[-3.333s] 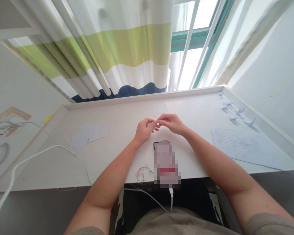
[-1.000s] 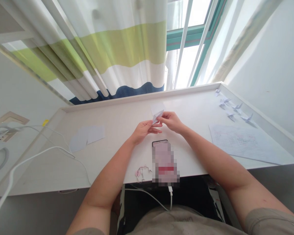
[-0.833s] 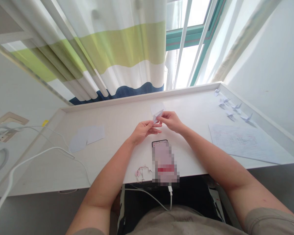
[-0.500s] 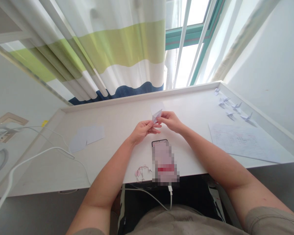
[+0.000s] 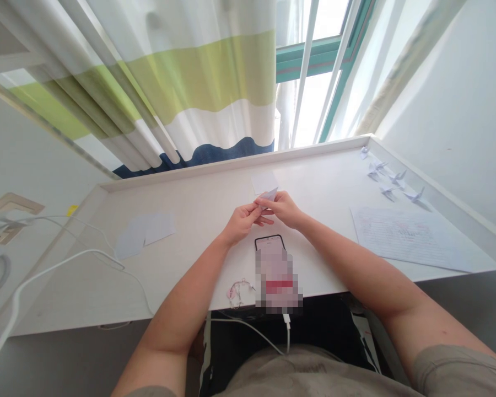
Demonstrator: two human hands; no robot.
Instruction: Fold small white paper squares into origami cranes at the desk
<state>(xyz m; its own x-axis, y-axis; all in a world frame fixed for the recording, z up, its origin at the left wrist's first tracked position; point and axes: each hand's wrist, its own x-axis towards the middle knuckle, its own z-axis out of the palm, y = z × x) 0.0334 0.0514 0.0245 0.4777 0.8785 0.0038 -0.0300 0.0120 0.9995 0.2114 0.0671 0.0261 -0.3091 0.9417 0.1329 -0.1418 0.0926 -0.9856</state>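
Over the middle of the white desk both my hands pinch one small folded piece of pale paper. My left hand grips its near side with thumb and fingers closed. My right hand holds its other side, fingers curled. A point of the paper sticks up between the fingertips. Just behind them a small white paper square lies flat on the desk.
A phone on a charging cable lies at the desk's front edge, a small bracelet beside it. Paper squares lie at the left, a written sheet at the right. Several folded paper cranes stand at the far right corner. White cables cross the left side.
The folded paper has been turned and lowered between my fingertips; its raised point now shows smaller. My hands stay in the same spot above the phone.
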